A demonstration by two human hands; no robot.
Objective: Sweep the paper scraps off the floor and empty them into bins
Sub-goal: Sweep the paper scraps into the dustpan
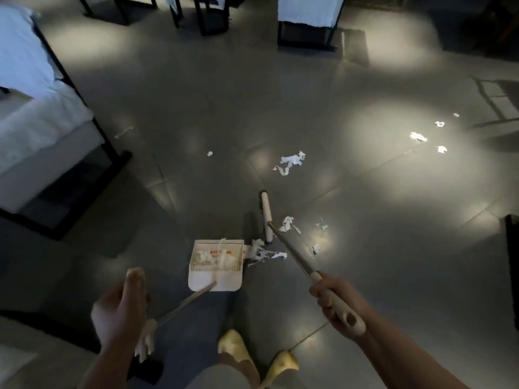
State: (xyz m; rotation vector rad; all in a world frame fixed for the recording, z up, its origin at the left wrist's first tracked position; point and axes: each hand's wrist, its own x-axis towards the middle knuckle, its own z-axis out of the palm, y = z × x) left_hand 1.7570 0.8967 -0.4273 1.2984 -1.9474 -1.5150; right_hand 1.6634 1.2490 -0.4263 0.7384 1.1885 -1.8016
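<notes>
A cream dustpan (214,279) stands on the grey tiled floor, holding several paper scraps. My left hand (120,310) grips the end of its long handle (182,304). My right hand (337,301) grips the cream handle of a broom; its shaft runs up-left to the broom head (266,214), which rests on the floor just right of the pan. A clump of white scraps (262,252) lies at the pan's right edge. More scraps lie near the broom head (289,223), farther ahead (290,162) and in a bright patch at the right (418,136).
A bed with white sheets on a black frame (109,147) fills the left side. Black-framed furniture (306,35) stands at the back. A dark object (512,262) sits at the right edge. My feet in yellow slippers (238,349) are below the dustpan.
</notes>
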